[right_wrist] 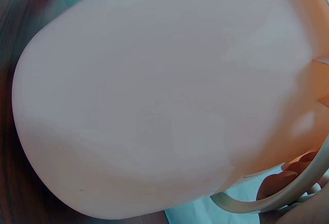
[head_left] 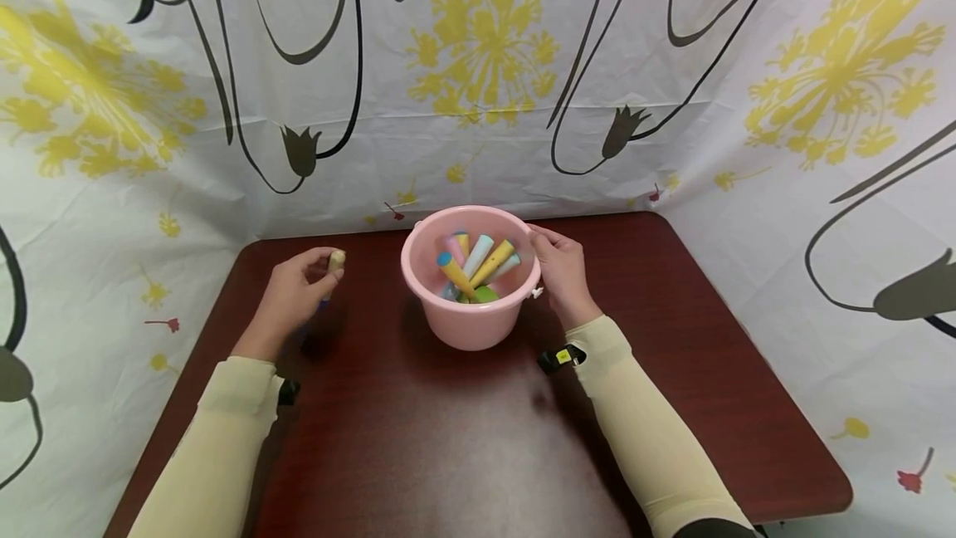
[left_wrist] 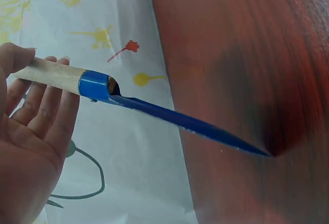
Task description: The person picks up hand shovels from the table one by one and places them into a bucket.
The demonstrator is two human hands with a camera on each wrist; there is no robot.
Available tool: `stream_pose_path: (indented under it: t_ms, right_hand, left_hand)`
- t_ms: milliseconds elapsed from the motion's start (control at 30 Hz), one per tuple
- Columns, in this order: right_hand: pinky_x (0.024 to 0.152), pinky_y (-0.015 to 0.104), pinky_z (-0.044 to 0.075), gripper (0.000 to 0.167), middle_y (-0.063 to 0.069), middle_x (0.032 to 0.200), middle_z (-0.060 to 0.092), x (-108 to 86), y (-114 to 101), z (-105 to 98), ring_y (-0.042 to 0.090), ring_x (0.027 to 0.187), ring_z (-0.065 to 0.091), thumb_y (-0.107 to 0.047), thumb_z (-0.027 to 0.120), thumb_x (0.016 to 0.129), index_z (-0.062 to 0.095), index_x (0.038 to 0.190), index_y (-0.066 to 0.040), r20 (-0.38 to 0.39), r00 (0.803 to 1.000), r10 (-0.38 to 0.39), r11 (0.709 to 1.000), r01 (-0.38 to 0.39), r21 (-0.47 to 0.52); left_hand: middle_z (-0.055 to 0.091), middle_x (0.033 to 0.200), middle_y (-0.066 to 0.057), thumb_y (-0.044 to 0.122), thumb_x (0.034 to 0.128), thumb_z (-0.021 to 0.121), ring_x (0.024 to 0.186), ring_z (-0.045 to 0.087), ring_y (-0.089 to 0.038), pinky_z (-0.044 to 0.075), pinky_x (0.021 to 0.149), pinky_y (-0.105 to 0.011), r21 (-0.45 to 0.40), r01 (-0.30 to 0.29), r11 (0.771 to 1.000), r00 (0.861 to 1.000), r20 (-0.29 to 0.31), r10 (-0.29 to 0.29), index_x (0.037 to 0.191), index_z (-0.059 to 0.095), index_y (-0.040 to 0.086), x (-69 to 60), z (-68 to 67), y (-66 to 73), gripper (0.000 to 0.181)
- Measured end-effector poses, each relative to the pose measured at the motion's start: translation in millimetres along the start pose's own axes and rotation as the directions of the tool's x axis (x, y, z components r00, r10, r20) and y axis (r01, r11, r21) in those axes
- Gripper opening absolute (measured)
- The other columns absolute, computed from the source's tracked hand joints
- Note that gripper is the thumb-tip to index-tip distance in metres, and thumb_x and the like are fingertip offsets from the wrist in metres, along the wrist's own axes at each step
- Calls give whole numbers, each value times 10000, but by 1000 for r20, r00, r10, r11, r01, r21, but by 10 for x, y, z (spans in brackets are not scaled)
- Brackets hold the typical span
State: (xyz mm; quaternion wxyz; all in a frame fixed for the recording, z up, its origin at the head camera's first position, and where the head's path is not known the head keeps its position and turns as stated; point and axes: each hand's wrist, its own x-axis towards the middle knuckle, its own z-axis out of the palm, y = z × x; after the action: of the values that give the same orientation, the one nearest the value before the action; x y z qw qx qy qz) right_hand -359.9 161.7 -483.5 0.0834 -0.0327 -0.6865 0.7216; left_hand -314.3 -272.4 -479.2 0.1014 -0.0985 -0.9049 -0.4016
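A small trowel (left_wrist: 59, 76) with a pale wooden handle and a blue metal blade (left_wrist: 190, 124) is in my left hand (head_left: 291, 295). Thumb and fingers pinch the handle near its end, and the blade tip points down at the table. Right of it is a pink bucket (head_left: 470, 326), holding several coloured tapered sticks (head_left: 489, 264) and something green (head_left: 485, 295). My right hand (head_left: 565, 276) grips the bucket at the right side of its rim. In the right wrist view, the pale curved bucket handle (right_wrist: 247, 206) crosses in front of the fingers (right_wrist: 277, 184).
The dark red-brown table (head_left: 418, 455) has rounded corners. White cloth (head_left: 463, 164) printed with yellow and grey flowers hangs behind it and along both sides. Whether the bucket's base touches the table I cannot tell.
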Motion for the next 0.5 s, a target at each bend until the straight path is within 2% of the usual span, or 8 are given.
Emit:
stream_pose_path:
  t_ms: [100,167,267,333,400,500]
  right_hand:
    - [470,228,524,330,213,1185,797,-5,-5,1,157,624,730,-320,710,1088,811,1337,-127,1,1000,-1,1000,1,-1]
    - [473,229,529,332,213,1190,796,-9,-10,2,162,637,741,-321,713,1086,810,1338,-126,2,1000,-1,1000,1,1]
    - [473,231,531,332,212,1191,796,-11,-18,4,163,635,740,-320,714,1086,810,1338,-126,0,1000,-1,1000,1,2]
    - [479,230,533,332,207,1194,797,-12,-21,4,157,645,742,-318,712,1086,811,1337,-126,-2,1000,0,1000,0,1]
    - [481,229,533,331,201,1194,798,-13,-23,5,157,652,742,-316,708,1087,811,1337,-127,-4,1000,1,1000,-1,-2]
    - [484,227,532,330,194,1196,799,-12,-22,8,155,665,747,-308,705,1087,810,1337,-122,-6,1000,2,1000,-2,-2]
  left_hand:
    - [737,1249,-161,286,1119,691,1167,711,-386,571,941,-553,-17,-12,1000,1000,-28,12,1434,687,93,-6,-7,32,370]
    - [744,1235,-145,298,1119,690,1134,719,-351,582,904,-449,-26,-23,999,999,-48,22,1429,694,97,-10,-16,64,369]
    - [772,1215,-132,282,1117,697,1082,726,-280,558,784,-283,-55,-47,997,996,-81,43,1424,703,98,-7,-29,116,358]
    - [787,1209,-134,250,1113,707,1063,730,-218,533,737,-215,-74,-71,995,993,-102,63,1421,708,95,0,-39,153,345]
    - [796,1203,-135,206,1105,718,1043,731,-144,521,723,-188,-98,-95,991,989,-121,83,1419,710,88,11,-44,179,335]
    - [800,1194,-132,165,1095,728,1029,732,-79,533,771,-161,-120,-130,984,983,-143,112,1405,720,80,31,-55,221,322]
